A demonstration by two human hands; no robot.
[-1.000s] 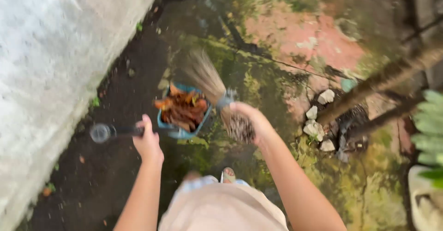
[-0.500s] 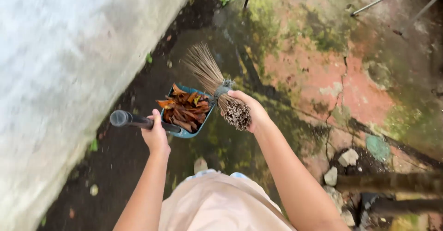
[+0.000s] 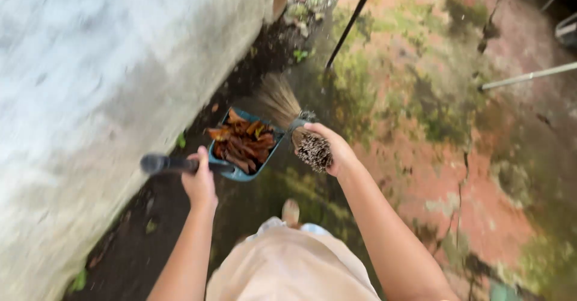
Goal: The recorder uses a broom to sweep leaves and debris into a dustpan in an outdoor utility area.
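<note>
My left hand grips the black handle of a blue dustpan, which hangs level in front of me. The pan is filled with dry brown and orange leaves. My right hand is closed around the bound end of a short stick broom. Its bristles fan out up and to the left, just beyond the dustpan. Below the hands I see my pale skirt and one foot.
A rough white wall runs along the left, with dark wet soil at its base. The ground on the right is cracked reddish concrete with green moss. A thin dark pole and a grey metal rod lie farther off.
I have walked forward along the wall; the stones and tree trunk at the right have passed out of view. Both hands keep their hold on the dustpan and broom.
</note>
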